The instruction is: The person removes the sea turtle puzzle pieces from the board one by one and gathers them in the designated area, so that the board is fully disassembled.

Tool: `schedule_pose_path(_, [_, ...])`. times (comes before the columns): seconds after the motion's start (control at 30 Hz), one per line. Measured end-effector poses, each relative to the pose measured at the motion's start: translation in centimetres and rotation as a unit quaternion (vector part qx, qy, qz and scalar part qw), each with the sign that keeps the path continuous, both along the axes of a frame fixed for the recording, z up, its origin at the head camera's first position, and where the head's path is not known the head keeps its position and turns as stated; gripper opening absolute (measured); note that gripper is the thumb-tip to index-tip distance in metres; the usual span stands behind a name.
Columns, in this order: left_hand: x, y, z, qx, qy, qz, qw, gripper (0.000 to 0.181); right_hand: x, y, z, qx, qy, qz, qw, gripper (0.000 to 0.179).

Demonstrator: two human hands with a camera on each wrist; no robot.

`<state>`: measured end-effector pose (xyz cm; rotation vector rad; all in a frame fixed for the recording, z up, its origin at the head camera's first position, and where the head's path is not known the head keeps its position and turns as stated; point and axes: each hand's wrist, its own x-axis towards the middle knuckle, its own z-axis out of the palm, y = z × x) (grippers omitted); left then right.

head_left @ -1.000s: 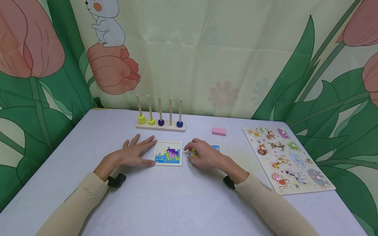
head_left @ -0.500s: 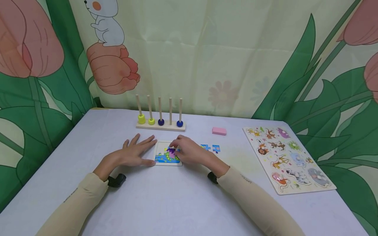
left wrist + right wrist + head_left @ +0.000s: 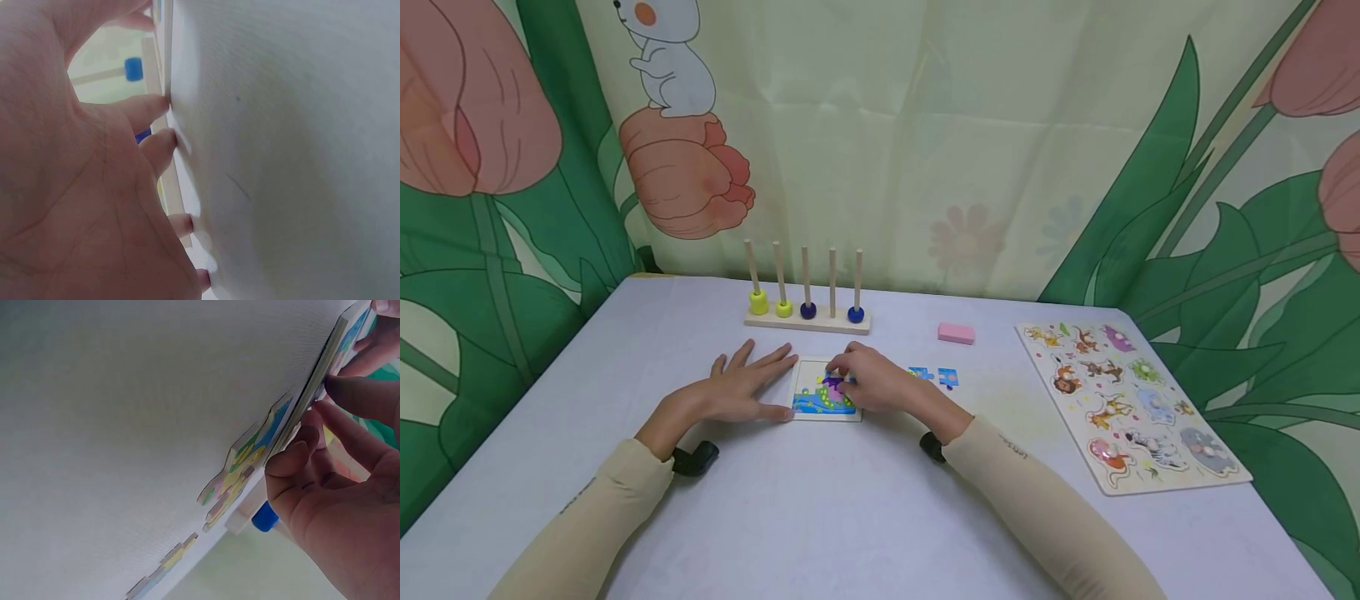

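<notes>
White-framed jigsaw puzzle (image 3: 820, 403) lies partly beneath the right hand (image 3: 874, 381), its pinch unclear, left edge beside the spread left hand (image 3: 736, 392), tabletop (image 3: 805, 508) in front.

A table (image 3: 790, 517) bears a puzzle tray (image 3: 809, 373), pieces (image 3: 948, 377), bead rack (image 3: 808, 322), block (image 3: 956, 333) and animal board (image 3: 1131, 402).

My white table (image 3: 775, 517) under soft, even light, a pale printed cloth (image 3: 865, 158) hanging in folds beyond its far edge, big pink tulips (image 3: 482, 108) and green leaves (image 3: 1157, 192) at my left and right, a white cartoon animal (image 3: 677, 79) on a pink bloom (image 3: 681, 175), faint flowers (image 3: 966, 246) low down
</notes>
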<state>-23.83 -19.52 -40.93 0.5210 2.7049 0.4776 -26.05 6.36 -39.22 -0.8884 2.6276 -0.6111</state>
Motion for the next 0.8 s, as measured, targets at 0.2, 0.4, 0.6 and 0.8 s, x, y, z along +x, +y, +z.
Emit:
schedule_pose_path(0.2, [-0.01, -0.12, -0.05, 0.006, -0.003, 0.001, 1.0, 0.101, 0.08, -0.12, 0.15, 0.004, -0.006, -0.002, 1.0, 0.036])
schedule_pose_path(0.4, [-0.06, -0.15, -0.14, 0.006, -0.001, 0.0, 1.0, 0.1, -0.01, -0.19, 0.22, 0.007, -0.006, -0.002, 1.0, 0.035])
schedule_pose_path(0.6, [-0.07, -0.17, -0.06, 0.007, -0.003, 0.0, 1.0, 0.1, -0.11, -0.22, 0.16, 0.006, -0.008, -0.004, 0.9999, 0.035])
schedule_pose_path(0.8, [-0.21, -0.42, -0.42, 0.009, -0.004, -0.003, 1.0, 0.102, -0.12, -0.3, 0.01, -0.002, 0.001, -0.003, 1.0, 0.035])
